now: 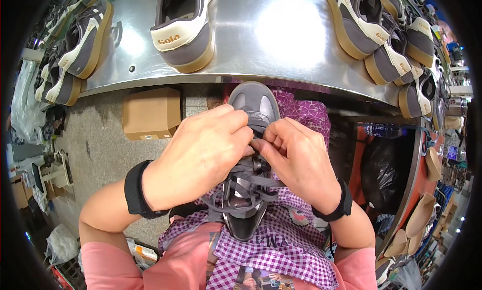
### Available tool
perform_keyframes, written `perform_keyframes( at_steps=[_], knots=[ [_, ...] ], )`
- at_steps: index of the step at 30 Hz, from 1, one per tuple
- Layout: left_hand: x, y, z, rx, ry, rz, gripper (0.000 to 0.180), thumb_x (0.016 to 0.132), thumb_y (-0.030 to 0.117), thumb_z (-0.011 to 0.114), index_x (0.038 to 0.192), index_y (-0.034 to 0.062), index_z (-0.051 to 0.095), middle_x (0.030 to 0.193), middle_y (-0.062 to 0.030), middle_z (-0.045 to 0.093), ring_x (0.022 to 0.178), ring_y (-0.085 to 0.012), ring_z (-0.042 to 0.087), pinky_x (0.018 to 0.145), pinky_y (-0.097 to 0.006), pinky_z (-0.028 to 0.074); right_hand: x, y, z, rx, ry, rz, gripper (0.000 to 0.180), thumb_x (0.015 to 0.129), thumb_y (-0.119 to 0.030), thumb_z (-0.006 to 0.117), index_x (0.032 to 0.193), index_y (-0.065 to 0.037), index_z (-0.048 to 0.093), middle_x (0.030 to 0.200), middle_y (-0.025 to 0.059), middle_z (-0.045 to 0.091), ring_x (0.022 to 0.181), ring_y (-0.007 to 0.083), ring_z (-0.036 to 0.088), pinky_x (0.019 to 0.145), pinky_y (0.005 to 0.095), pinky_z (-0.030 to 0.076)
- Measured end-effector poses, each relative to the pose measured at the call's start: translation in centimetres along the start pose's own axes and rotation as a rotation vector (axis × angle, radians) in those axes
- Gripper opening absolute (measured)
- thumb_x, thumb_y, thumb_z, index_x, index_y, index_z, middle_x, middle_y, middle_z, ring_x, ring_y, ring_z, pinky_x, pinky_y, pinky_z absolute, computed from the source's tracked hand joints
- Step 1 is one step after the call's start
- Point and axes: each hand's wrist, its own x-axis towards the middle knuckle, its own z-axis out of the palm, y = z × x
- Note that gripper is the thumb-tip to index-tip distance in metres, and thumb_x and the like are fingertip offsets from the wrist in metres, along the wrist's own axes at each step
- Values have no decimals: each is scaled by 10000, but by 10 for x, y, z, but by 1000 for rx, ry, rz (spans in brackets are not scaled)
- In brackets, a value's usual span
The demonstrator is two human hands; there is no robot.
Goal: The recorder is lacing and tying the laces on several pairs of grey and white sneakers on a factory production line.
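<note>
A dark grey sneaker (257,96) rests over my lap, its toe pointing away toward the metal bench. Dark grey laces (246,183) lie loosely across its tongue and opening. My left hand (203,147) is closed over the left side of the eyelets, fingertips pinching the lace. From the other side my right hand (301,157) pinches at the lace too, thumb against forefinger. The fingertips of both hands meet at the middle of the lacing and hide the lace between them. Beneath the shoe is a purple checked apron (281,252).
A shiny metal bench (236,49) runs across the front. One grey and white sneaker (183,34) stands on it, with more sneakers (85,41) left and a cluster (361,29) right. A cardboard box (150,113) sits below. At right are a black plastic bag (384,172) and insoles (419,214).
</note>
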Motion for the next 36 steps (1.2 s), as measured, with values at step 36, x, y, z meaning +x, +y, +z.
perform_keyframes(
  at_steps=[36],
  knots=[
    [-14,12,-8,-267,-194,-133,279,686,222,770,833,58,598,840,-95,507,819,-310,524,698,-388,458,-42,-12,3,201,-5,251,351,739,-147,824,929,16,578,759,73,606,639,118,602,576,250,517]
  ],
)
